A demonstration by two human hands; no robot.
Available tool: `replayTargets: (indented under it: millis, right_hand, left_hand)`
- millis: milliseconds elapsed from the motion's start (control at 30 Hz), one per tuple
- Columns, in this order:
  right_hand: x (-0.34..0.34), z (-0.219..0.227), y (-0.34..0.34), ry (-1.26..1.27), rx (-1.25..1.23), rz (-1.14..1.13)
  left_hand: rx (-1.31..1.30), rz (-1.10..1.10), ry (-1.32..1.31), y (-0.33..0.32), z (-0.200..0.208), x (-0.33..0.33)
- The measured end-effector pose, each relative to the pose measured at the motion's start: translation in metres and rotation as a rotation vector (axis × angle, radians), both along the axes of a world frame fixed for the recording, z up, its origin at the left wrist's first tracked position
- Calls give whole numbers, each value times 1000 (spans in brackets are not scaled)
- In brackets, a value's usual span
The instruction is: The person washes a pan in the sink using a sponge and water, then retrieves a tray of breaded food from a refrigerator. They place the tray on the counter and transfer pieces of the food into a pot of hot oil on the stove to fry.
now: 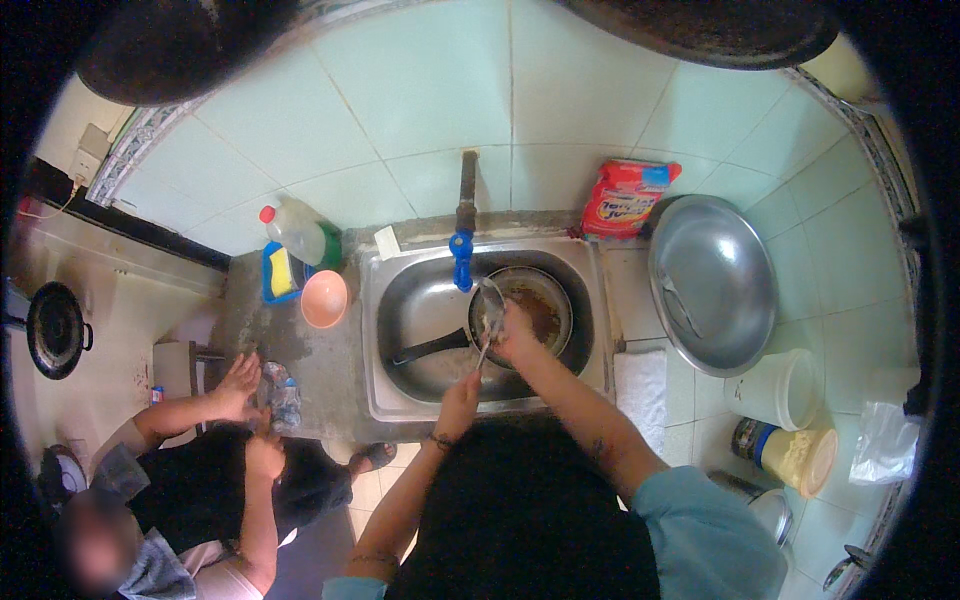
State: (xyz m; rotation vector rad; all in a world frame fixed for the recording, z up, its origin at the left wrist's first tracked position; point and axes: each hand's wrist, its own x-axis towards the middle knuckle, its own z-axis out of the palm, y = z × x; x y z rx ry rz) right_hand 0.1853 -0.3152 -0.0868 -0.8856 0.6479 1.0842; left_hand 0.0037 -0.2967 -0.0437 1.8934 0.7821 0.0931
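Counter (330,375): grey, rough, ran along the left side of the sink. A co-worker (200,490) stood at its left edge, one hand (235,388) at its front left corner. Sink (380,405): steel, rectangular, tap (462,262) with blue fittings above its back edge. Basin (735,280): large, steel, on the tiled surface beyond the sink's right edge. Pan (547,312): in the right half of the sink, brown inside, black handle pointing toward the sink's left edge. Packet (625,200): red, soft, past the sink's back right corner. Bottle (298,235): red cap, green liquid, near the counter's back edge. Bowl (324,300): pink, between the bottle and the sink's left edge. Blue tray (268,278): left of the bowl, yellow sponge (282,272) in it. Left hand (460,402): closed round the handle of a metal spoon, over the sink's front edge. Right hand (517,335): just ahead, over the pan, fingers against the spoon near its head; full grip could not be told. Spoon (490,293): head raised over the pan's left side
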Motion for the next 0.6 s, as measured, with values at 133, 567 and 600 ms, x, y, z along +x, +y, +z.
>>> replayTargets:
  millis: [133, 567, 600]
  right_hand:
    - [-36, -1, -18, -568, -236, 153]
    - [-13, 31, -39, -1641, -365, 375]
    - [-6, 29, -38, -1706, -339, 596]
  left_hand:
    - [-396, 104, 96, 6, 5, 8]
    - [-837, 126, 224, 10, 33, 28]
    - [-817, 61, 227, 11, 29, 25]
